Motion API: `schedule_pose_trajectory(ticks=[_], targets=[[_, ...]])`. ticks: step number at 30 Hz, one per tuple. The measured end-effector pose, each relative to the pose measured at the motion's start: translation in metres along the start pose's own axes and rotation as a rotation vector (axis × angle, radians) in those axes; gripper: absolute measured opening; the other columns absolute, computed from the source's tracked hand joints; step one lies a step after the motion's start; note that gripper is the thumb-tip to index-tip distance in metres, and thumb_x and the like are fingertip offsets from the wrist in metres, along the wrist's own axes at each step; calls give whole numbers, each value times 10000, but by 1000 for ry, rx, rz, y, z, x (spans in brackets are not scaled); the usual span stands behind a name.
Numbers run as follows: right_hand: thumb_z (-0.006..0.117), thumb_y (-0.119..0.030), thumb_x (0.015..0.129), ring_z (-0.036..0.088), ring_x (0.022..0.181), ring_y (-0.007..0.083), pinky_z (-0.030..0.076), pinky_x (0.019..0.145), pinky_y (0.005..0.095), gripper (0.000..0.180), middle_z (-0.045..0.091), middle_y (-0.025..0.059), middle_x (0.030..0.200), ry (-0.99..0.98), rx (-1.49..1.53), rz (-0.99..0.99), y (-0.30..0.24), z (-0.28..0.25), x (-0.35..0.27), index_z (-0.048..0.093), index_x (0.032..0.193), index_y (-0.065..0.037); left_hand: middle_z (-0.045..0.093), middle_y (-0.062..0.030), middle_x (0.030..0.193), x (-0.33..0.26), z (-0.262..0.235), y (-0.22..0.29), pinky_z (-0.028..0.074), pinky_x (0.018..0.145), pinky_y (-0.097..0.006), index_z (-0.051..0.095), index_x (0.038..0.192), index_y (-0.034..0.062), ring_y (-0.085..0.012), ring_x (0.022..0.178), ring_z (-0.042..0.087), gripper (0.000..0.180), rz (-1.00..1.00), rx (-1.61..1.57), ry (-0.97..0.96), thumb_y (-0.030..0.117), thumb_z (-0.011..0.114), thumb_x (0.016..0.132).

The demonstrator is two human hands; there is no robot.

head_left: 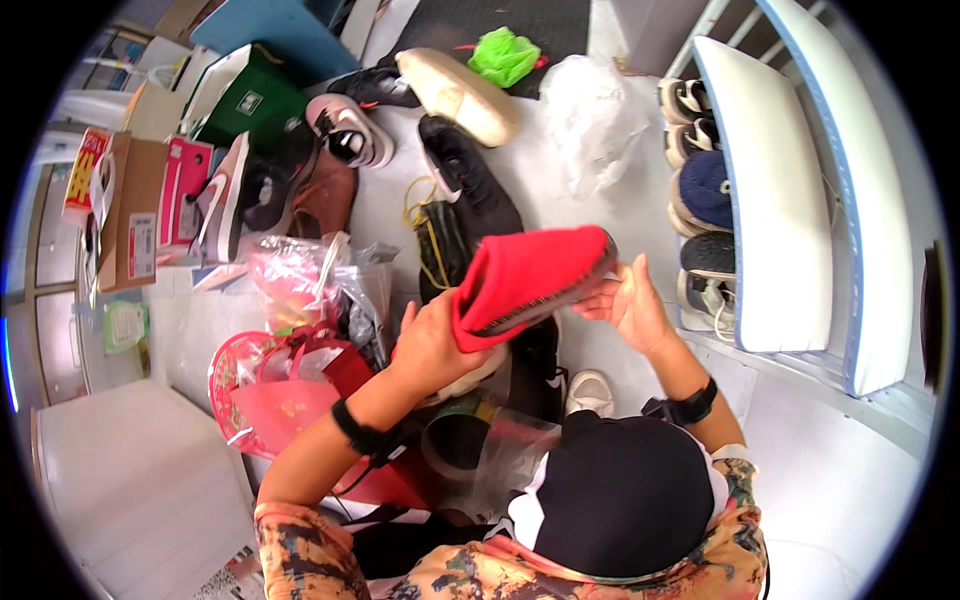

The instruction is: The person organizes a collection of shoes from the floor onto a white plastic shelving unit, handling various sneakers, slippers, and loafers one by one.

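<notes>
A red slipper (530,275) with a dark sole is held up in front of me, tilted on its side, its toe pointing right. My left hand (435,345) is closed round its heel end, at the opening. Beside the toe is my right hand (630,305), fingers stretched out along the sole and thumb apart; whether they touch it is hard to tell. Below and behind the slipper lie a black shoe (465,175) and a dark item with a yellow cord (435,240).
Several shoes and a beige slipper (460,95) lie ahead, near a green plastic bag (505,57) and a white plastic bag (590,120). Shoe boxes (130,215) stand at left, above red bags (285,385). A white shoe rack (770,200) is at right.
</notes>
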State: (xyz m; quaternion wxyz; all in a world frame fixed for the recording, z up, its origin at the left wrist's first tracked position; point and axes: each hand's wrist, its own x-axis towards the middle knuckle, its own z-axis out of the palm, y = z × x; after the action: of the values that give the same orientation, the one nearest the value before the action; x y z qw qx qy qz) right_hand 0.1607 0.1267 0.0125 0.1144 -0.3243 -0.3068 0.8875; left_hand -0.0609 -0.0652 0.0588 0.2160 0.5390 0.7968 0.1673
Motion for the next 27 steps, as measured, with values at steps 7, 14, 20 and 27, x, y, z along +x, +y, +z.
schedule_pose_trajectory(ticks=[7,14,20,27], targets=[[519,-498,867,526,1111,247,458,865,410,704,435,157,1303,-266,-221,-187,-7,70,-18,244,1386,-111,553,-166,1132,65,-42,89,361,930,-540,419,1221,5,-338,1053,539,819,207,187,406,341,789,573],[631,-432,817,502,1079,156,424,878,397,564,503,7,1229,113,150,-549,-77,77,-1,422,1258,-149,482,-187,1230,145,-57,150,272,1018,-520,377,1272,-32,-326,1178,438,767,625,243,508,226,714,634],[631,-410,824,521,1063,175,445,874,378,527,509,39,1220,262,160,-695,-94,75,5,457,1210,-96,477,-172,1247,157,-51,161,270,1027,-510,374,1289,-11,-307,1192,432,808,724,279,585,214,738,603],[631,-443,820,539,1024,209,481,840,424,500,551,74,1092,295,156,-558,-61,64,-7,477,1102,-59,483,-170,1225,103,-67,106,348,974,-420,377,1270,-16,-311,1146,461,837,530,242,441,209,751,556]])
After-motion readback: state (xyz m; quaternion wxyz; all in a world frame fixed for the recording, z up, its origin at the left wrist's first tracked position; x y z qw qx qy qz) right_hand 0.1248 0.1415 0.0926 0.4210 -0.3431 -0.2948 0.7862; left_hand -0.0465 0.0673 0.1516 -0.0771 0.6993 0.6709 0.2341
